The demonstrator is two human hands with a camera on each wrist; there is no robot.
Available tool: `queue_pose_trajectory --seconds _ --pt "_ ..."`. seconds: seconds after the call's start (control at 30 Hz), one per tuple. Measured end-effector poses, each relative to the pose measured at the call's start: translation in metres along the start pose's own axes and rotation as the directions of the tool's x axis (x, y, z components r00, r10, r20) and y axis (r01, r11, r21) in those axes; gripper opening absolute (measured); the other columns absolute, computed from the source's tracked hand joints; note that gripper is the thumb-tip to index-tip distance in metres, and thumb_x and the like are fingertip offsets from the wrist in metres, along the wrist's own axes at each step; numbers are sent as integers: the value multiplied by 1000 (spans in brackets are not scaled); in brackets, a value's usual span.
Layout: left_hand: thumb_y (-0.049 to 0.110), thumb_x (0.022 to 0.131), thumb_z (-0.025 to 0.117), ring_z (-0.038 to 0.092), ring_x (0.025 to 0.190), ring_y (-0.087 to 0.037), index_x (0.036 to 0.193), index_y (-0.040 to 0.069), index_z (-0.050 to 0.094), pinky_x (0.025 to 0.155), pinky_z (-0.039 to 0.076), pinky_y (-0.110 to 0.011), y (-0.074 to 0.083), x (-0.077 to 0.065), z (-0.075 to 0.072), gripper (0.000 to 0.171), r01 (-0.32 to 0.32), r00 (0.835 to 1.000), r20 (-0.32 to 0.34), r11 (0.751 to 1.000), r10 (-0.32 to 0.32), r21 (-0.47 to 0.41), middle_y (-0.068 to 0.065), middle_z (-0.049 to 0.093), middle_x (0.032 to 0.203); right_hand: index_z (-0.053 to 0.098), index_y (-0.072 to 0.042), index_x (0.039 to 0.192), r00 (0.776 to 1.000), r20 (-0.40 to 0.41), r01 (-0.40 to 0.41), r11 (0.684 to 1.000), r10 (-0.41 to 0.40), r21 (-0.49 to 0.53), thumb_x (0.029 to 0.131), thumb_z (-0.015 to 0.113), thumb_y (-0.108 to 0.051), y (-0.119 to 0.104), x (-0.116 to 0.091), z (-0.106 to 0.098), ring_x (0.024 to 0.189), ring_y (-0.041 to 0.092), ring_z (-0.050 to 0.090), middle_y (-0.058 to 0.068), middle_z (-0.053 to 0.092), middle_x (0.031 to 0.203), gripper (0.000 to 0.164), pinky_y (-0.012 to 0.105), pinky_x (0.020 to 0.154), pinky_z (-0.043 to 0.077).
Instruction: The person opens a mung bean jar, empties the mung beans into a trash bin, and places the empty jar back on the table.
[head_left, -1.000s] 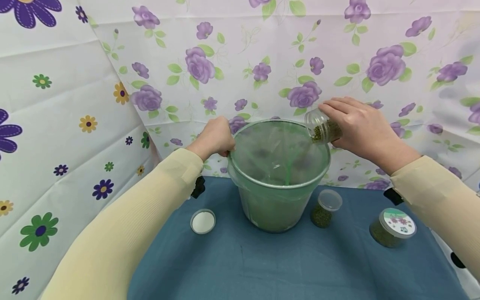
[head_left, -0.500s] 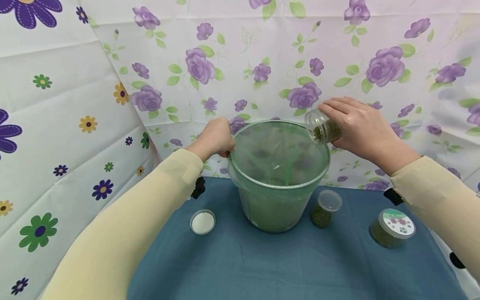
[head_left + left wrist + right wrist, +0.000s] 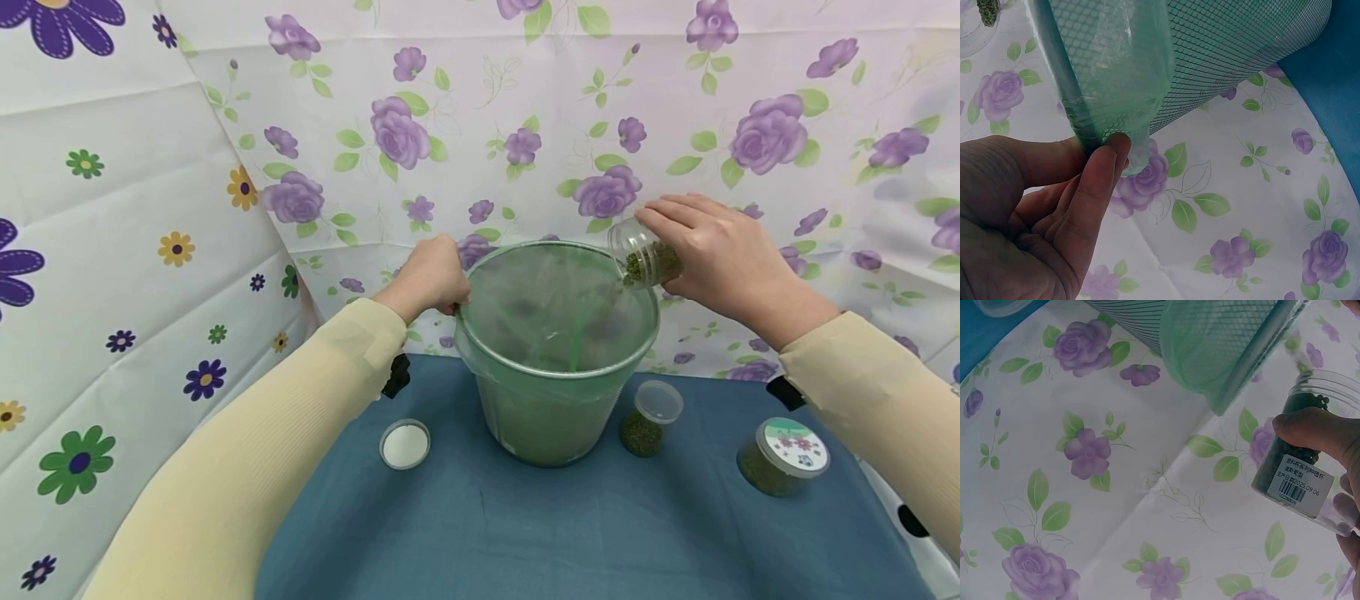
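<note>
A mesh waste bin [image 3: 547,417] lined with a thin green plastic bag [image 3: 517,329] stands on the blue cloth. At the bin's left rim, my left hand [image 3: 431,271] pinches the rim and the folded-over bag; the left wrist view shows thumb and fingertips closed on the bag's edge [image 3: 1138,156]. Over the right rim, my right hand [image 3: 712,250] grips a clear plastic jar [image 3: 626,242] tilted mouth-down toward the bin. Small dark green pellets [image 3: 651,265] lie inside it, some near its mouth. A barcode label [image 3: 1299,487] shows on its side in the right wrist view.
Right of the bin stands a clear jar of green pellets [image 3: 643,432] with a translucent lid [image 3: 660,402]. Farther right is a wider jar [image 3: 780,458] with a printed lid. A round white lid [image 3: 405,444] lies left. Flowered cloth [image 3: 450,100] hangs behind.
Both hands stay in nearly the same places. The pellets inside the tilted jar have shifted slightly toward its mouth, and a faint blur now shows just below the mouth.
</note>
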State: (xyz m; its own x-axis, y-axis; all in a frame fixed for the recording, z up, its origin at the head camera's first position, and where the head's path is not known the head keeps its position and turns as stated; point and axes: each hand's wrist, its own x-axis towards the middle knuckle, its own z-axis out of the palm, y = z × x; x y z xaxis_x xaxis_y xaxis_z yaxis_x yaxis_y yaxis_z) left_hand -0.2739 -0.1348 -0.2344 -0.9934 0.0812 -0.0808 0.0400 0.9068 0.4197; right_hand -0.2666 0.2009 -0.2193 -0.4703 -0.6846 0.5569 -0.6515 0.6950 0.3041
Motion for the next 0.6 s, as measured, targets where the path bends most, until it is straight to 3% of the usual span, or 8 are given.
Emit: queue_pose_trajectory --seconds 0.6 --pt "4 76 65 65 47 -17 53 11 54 46 52 -25 -1 0 0 27 -6 1000 -11 1000 6 -5 -12 68 61 52 -6 131 1000 9 3 1000 -3 6 44 92 -8 0 1 -1 121 35 50 17 56 129 95 50 103 41"
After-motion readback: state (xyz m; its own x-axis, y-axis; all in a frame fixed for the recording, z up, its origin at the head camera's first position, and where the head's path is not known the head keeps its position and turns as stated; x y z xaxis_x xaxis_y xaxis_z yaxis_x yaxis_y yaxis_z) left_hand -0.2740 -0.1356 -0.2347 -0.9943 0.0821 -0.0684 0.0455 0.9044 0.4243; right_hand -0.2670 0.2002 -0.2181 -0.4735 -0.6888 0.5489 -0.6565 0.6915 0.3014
